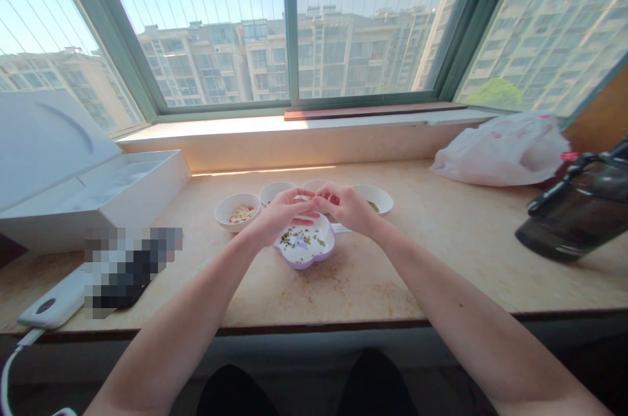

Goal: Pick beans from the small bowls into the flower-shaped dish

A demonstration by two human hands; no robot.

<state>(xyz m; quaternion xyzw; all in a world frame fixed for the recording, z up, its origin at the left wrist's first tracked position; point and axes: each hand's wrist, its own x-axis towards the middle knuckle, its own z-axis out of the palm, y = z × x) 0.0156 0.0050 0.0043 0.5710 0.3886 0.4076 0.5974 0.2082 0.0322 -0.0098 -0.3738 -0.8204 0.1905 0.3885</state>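
Above a white, purple-rimmed flower-shaped dish [305, 261], my two hands meet. My left hand [287, 212] is cupped with its fingers stretched out, and its palm is partly hidden. At its fingertips, my right hand [341, 208] is closed in a pinch; whatever lies between its fingers is too small to name. Small green and dark beans [299, 237] are scattered in the dish. Around it stand several white bowls: one with pale flat pieces [242, 213] at the left, one with green beans [373, 206] at the right, and others partly covered by my hands.
To the left are an open white box [142, 187], a white power bank [53, 301] with a cable, and a pixelated dark object [130, 278]. A plastic bag [500, 151] and a dark translucent jug [574, 213] stand at the right. Behind the counter [363, 292] rises the window ledge [235, 148].
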